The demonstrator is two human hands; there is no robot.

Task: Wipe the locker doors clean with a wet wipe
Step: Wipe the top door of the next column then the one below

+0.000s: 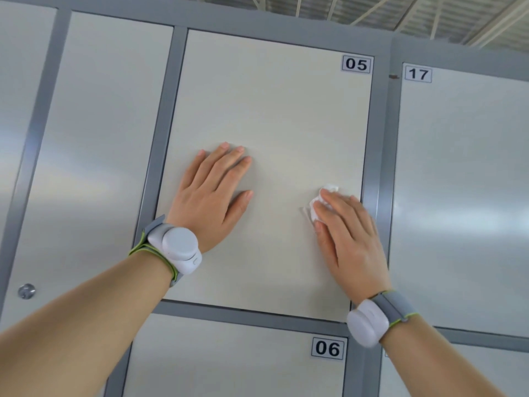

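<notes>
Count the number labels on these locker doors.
3. Label 05 top right of the middle door, label 17 on the right-hand door, label 06 on the lower door. Others may be out of frame.

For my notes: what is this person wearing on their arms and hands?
Forearms bare; no gloves on the left hand or right hand. The left wristband and right wristband match: a rounded white pod on a grey strap edged in lime green. No cables show.
</notes>
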